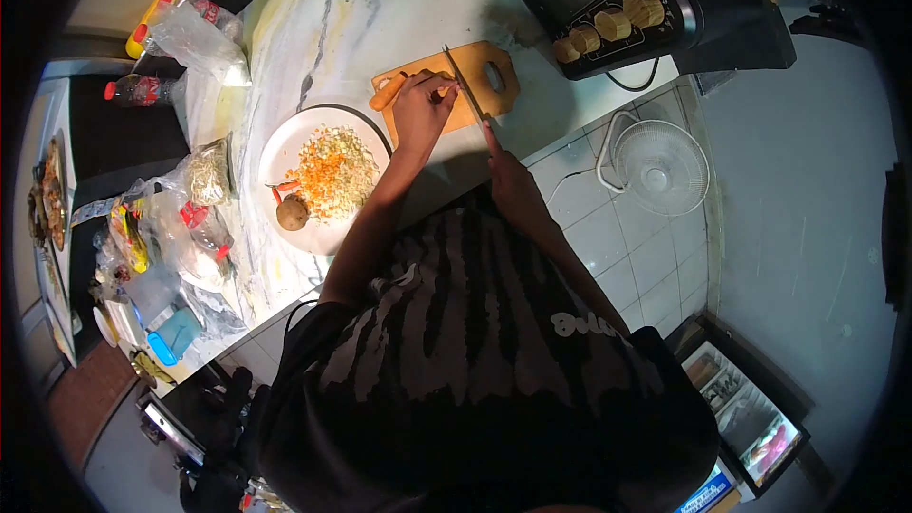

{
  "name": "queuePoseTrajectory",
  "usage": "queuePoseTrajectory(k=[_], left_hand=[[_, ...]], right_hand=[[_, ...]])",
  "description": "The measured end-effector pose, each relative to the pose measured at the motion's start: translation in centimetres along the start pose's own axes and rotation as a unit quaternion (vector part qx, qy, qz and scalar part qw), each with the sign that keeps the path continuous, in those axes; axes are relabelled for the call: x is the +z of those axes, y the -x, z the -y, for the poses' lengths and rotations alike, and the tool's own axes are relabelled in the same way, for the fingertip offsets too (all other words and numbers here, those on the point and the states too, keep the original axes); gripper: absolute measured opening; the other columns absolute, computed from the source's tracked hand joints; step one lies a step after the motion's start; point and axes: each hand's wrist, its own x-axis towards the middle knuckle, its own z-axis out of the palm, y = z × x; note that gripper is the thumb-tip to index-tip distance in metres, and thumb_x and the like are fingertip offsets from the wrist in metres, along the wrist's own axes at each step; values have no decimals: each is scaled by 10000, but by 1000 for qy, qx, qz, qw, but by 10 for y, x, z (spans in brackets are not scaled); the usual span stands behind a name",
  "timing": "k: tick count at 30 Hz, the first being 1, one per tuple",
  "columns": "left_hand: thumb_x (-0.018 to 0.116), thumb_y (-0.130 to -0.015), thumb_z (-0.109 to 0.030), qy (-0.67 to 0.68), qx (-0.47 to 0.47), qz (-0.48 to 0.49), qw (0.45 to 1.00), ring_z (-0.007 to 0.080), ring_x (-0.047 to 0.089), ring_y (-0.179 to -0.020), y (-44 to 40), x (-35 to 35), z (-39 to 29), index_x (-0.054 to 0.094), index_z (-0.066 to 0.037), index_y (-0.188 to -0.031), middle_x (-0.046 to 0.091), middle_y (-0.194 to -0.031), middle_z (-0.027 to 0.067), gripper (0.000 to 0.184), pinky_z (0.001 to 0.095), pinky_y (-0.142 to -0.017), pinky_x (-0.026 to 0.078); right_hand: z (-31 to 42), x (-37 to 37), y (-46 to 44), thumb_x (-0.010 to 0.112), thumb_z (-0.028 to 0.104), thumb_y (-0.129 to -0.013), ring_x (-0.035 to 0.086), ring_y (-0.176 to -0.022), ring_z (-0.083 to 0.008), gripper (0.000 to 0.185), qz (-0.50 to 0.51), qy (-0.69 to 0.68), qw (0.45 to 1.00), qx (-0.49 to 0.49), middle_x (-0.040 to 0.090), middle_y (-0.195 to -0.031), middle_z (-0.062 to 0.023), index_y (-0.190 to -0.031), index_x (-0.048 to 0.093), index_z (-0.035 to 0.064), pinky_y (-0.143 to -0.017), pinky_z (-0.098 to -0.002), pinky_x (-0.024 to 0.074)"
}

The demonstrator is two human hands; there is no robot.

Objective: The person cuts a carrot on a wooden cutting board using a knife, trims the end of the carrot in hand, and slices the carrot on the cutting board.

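Observation:
My right hand (510,177) is wrapped round the handle of a knife (462,77), whose blade lies across a wooden cutting board (492,100). On the left part of the board my left hand (425,112) has its fingers bent together at the blade, around a small orange piece that is mostly hidden. A carrot (388,92) lies on the board just left of that hand. Beside the board, a white plate (276,147) holds chopped orange and pale pieces (332,174), a round brown item (293,213) and something red.
A black oven (622,14) with round knobs stands at the upper right. Plastic bags (204,43), bottles (142,90) and packets (209,173) line the counter's left side. A white fan (657,168) stands on the tiled floor at the right.

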Motion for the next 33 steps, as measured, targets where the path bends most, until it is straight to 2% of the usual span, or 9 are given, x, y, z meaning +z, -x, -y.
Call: queuePoseTrajectory(k=[1, 5, 7, 10, 13, 15, 23, 26, 33], left_hand=[[770, -824, -174, 1, -1, 1, 1000, 222, 628, -762, 0, 0, 0, 789, -121, -900, 709, -858, 43, 95, 349, -690, 511], [765, -839, -173, -13, 13, -5, 1000, 223, 639, -793, 0, -1, 0, 790, -93, -914, 719, -882, 60, 112, 344, -716, 511], [759, -838, -166, -14, 6, 1, 1000, 231, 641, -835, 0, -3, -2, 790, -103, -914, 713, -877, 54, 103, 356, -737, 514], [758, -840, -156, -3, -4, 15, 1000, 240, 647, -826, 0, -4, -2, 788, -82, -930, 713, -880, 64, 120, 354, -733, 518], [756, -840, -143, 6, -8, 25, 1000, 245, 645, -789, 0, -4, -1, 783, -63, -935, 712, -883, 75, 127, 347, -720, 517], [753, -855, -130, 11, -4, 15, 1000, 202, 636, -689, 0, -4, 2, 784, -48, -945, 724, -860, 98, 125, 313, -665, 516], [761, -840, -108, 32, -19, 10, 999, 196, 633, -684, 0, -2, 2, 778, -40, -934, 721, -854, 88, 117, 309, -662, 509], [766, -828, -112, 35, -26, 11, 999, 217, 633, -686, 0, -2, 2, 779, -51, -929, 716, -852, 89, 119, 330, -672, 511], [773, -831, -119, 41, -30, 10, 999, 204, 631, -686, 0, -3, -1, 782, -52, -921, 715, -842, 84, 112, 322, -667, 507]], right_hand=[[2, 0, 0, 420, 57, -993, 634, -920, -452, 705, 14, 15, 1000, -7, 615, -984, -283, -1617, 126, 203, -807, -525, 509], [12, -6, -1, 408, 117, -1039, 655, -890, -443, 600, 35, 41, 997, 60, 648, -1046, -264, -1601, 220, 214, -799, -525, 508], [8, -1, -3, 404, 113, -1035, 655, -845, -445, 618, 44, 113, 990, 70, 638, -978, -264, -1604, 200, 239, -770, -542, 504], [2, 1, -7, 400, 117, -1035, 649, -823, -439, 630, -4, 106, 994, 9, 624, -938, -268, -1608, 175, 249, -756, -542, 503], [0, 3, -7, 396, 138, -1044, 650, -834, -426, 591, -10, 129, 991, 17, 629, -948, -253, -1598, 218, 239, -753, -531, 507], [-5, 7, -9, 403, 146, -1046, 650, -839, -419, 577, -37, 107, 994, 0, 629, -947, -244, -1593, 241, 235, -754, -522, 507], [-3, 4, -1, 436, 159, -1043, 645, -853, -404, 544, -63, 45, 997, -7, 628, -946, -223, -1572, 318, 213, -760, -490, 508], [5, -2, -1, 437, 157, -1041, 645, -894, -412, 542, -29, 27, 999, 26, 632, -962, -237, -1570, 325, 207, -788, -491, 507], [6, -2, -5, 431, 150, -1039, 643, -959, -432, 545, -38, -6, 999, -8, 640, -1015, -275, -1570, 322, 206, -845, -490, 506]])
